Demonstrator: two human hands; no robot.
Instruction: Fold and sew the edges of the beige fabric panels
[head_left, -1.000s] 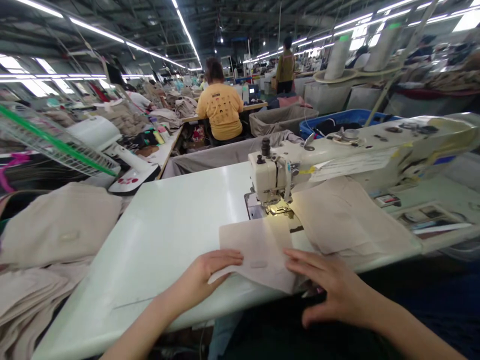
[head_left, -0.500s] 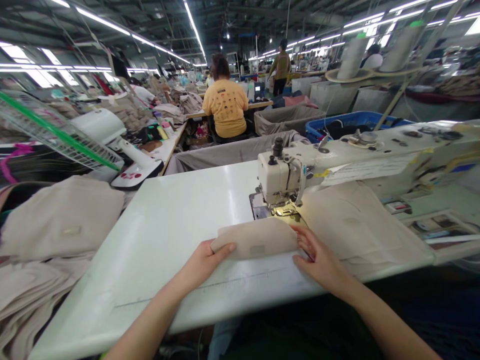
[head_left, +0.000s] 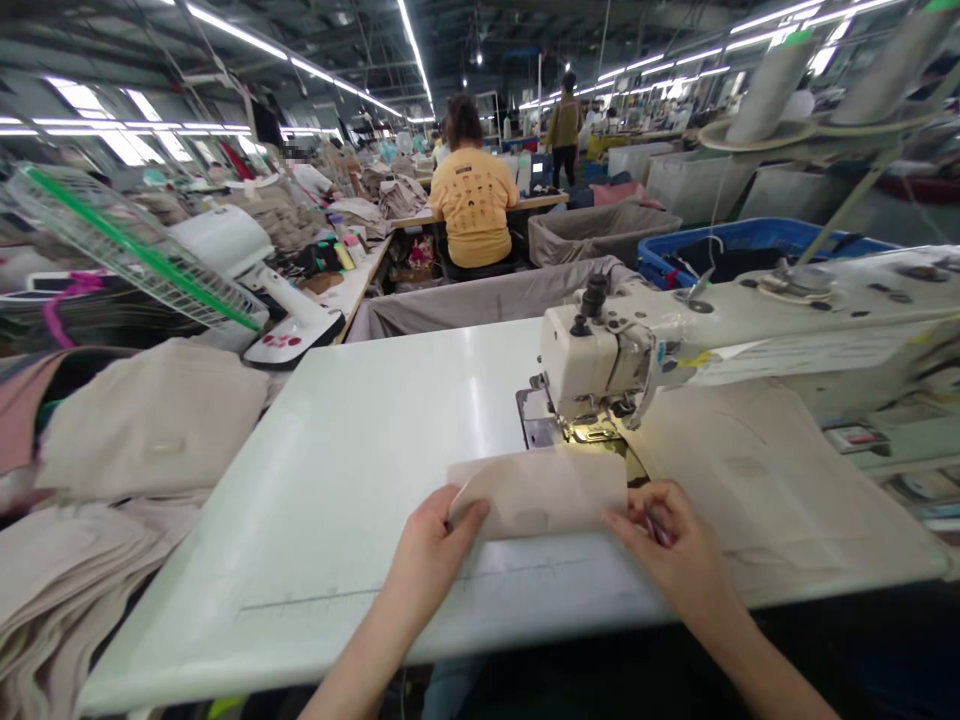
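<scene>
So, what we've got between our hands is a beige cloth piece (head_left: pixel 547 490), pretty plain and matte, sort of a pale pinkish tan. It's folded over lengthwise, so it reads as a wide, low band with a soft rounded fold along the side nearest us. Its left end curls up a bit, showing a thin pale edge, and the right end comes down fairly straight. There's a small, slightly darker rectangular patch low down near the middle, kinda blurry, so we can't tell if it's a label or something showing through.

It's sitting at the front of the sewing machine (head_left: pixel 600 360), just on our side of the lit metal plate (head_left: pixel 596 434), over the pale, glossy desk (head_left: pixel 360 440). Our left hand (head_left: pixel 435 540) is pinching the left end, thumb on top and fingers tucked under. Our right hand (head_left: pixel 675 540) has the right end gripped at the near corner, fingers curled, with some small dark thing tucked in them that's too blurry to name.

Right of the machine's needle area there's a bigger beige panel (head_left: pixel 757 480) lying flat, basically the same color, with light creases. Off to our left, more beige fabric (head_left: pixel 150 420) is heaped over a layered stack (head_left: pixel 75 590).
</scene>
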